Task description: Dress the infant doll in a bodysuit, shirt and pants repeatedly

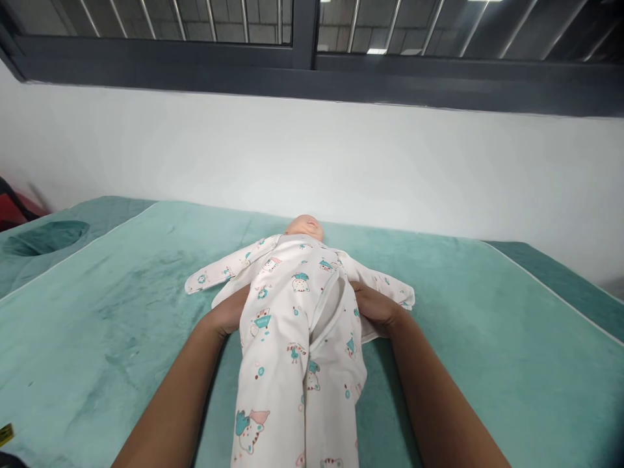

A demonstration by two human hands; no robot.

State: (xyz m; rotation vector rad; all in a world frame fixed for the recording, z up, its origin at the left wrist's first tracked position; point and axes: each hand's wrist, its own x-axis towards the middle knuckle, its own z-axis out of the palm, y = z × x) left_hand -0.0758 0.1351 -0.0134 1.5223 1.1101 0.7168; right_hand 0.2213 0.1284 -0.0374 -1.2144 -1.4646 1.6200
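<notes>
A baby doll lies on its back on the teal bed cover, its bald head toward the wall. It wears a white romper printed with cats, boats and birds, both sleeves spread outward and the legs pointing toward me. A curved flap stands loose over the right side of the front. My left hand is tucked in at the doll's left-of-picture side, about waist height, fingers hidden by the cloth. Opposite it, my right hand reaches against the other side below the sleeve, its fingertips also hidden.
The bed's teal cover has a round hole at the far left. Behind it rises a white wall beneath a dark window frame with metal bars. A red and black object stands at the left edge.
</notes>
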